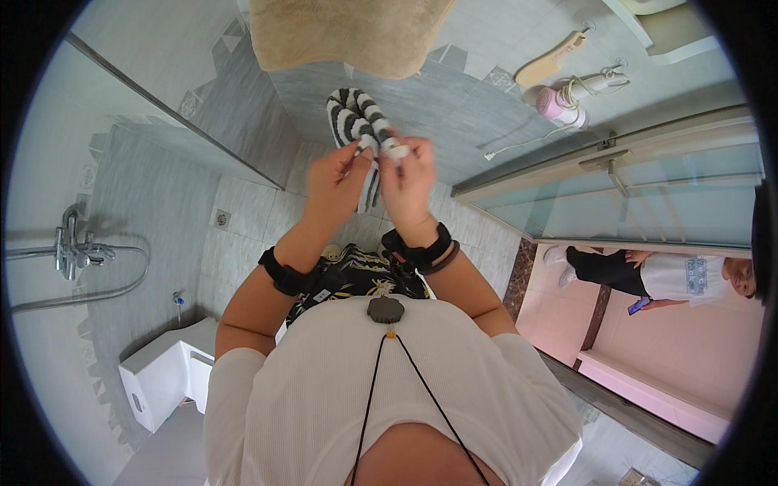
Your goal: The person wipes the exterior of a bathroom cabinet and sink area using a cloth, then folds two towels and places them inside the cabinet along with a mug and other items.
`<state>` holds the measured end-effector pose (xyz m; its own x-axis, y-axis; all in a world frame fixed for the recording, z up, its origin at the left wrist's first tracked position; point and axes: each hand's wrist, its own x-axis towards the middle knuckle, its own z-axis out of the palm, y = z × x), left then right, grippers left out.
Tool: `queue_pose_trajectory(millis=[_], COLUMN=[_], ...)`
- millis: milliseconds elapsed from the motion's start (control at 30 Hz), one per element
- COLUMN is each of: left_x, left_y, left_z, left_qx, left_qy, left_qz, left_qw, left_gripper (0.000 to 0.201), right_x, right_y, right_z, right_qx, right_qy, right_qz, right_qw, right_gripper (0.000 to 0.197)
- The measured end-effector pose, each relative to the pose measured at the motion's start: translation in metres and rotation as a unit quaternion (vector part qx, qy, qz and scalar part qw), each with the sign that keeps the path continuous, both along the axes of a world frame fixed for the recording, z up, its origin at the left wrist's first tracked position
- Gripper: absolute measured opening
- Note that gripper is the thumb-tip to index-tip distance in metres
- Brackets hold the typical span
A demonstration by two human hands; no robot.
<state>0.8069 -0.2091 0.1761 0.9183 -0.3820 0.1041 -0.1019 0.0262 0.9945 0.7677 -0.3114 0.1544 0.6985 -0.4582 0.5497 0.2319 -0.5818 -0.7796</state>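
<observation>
Far left: chrome shower mixer on a grey wall, its hose running off into the fisheye rim. Boxy white fixture below, partly behind the wearer's sleeve. Left hand: thumb and fingers pinched on the striped cloth. Cloth sits at the fingertips of both hands, mostly beyond them, with a strip hanging down between. Black-and-white bands, fuzzy pile, folded into loops; the gathered part is covered by fingers. Beige plush textile above, cut by top edge. Right hand, just beside the left, is also clamped on the cloth; fingers motion-blurred, small white bit there unclear. Right: pink-and-white hair dryer, coiled cord; glass-panelled door; person beyond it, holding a phone.
</observation>
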Motion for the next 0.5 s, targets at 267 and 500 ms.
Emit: queue_pose_trajectory(millis=[267,500], left_x=[-0.011,0.016], left_y=[0.002,0.036], left_z=[0.006,0.056], left_qx=[0.035,0.008], left_qy=[-0.188,-0.059], left_qz=[0.032,-0.075], left_qw=[0.981,0.995], left_gripper=[0.018,0.019], right_x=[-0.023,-0.038], right_y=[0.021,-0.053], right_z=[-0.005,0.030], right_qx=[0.062,-0.132], right_qy=[0.003,-0.016], right_qz=[0.086,0.064], right_qw=[0.994,0.989], right_gripper=[0.045,0.070])
